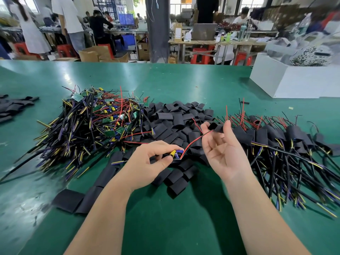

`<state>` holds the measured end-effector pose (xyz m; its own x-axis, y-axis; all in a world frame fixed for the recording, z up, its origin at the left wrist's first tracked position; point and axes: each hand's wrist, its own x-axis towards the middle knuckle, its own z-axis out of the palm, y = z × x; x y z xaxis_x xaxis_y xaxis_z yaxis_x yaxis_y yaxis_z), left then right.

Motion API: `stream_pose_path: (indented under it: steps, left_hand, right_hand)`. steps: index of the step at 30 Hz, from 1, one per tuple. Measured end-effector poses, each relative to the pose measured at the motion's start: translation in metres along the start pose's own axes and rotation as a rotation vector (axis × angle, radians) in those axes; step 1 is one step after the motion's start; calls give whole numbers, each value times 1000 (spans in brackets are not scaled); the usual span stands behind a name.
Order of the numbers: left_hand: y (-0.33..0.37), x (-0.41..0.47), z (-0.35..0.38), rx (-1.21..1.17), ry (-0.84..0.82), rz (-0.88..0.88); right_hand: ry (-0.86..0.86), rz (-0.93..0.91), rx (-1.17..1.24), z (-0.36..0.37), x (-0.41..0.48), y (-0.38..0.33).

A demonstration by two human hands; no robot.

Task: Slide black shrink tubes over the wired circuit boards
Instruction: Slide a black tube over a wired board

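Note:
My left hand (152, 160) pinches a small wired circuit board (175, 154) with yellow and blue parts, just above the tube heap. Its red and black wire (193, 141) runs up and right to my right hand (224, 155). That hand is palm up and holds a black shrink tube (214, 127) between thumb and fingertips, and the wire's end meets the tube. A heap of loose black shrink tubes (176, 118) lies behind both hands. To the left sits a tangled pile of bare wired boards (95, 122).
Boards covered with tubes (287, 140) lie piled on the right of the green table (165, 218). Flat tubes (73, 199) lie near the front left, more tubes (14, 105) at the far left. A white box (294, 81) stands back right. People work at benches beyond.

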<state>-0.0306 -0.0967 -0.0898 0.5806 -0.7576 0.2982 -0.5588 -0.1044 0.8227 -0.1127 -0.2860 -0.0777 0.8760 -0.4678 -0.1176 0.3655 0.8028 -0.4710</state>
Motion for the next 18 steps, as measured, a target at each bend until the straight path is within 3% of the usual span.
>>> stream_pose_path:
  steps: [7, 10, 18]
  left_hand:
    - [0, 4, 3, 40, 216, -74]
    - [2, 5, 5, -57, 308, -72]
    - [-1, 7, 3, 12, 431, -6]
  right_hand:
    - [-183, 17, -560, 1, -5, 22]
    - [-227, -43, -570, 2, -7, 30]
    - [-330, -92, -595, -3, -7, 30]
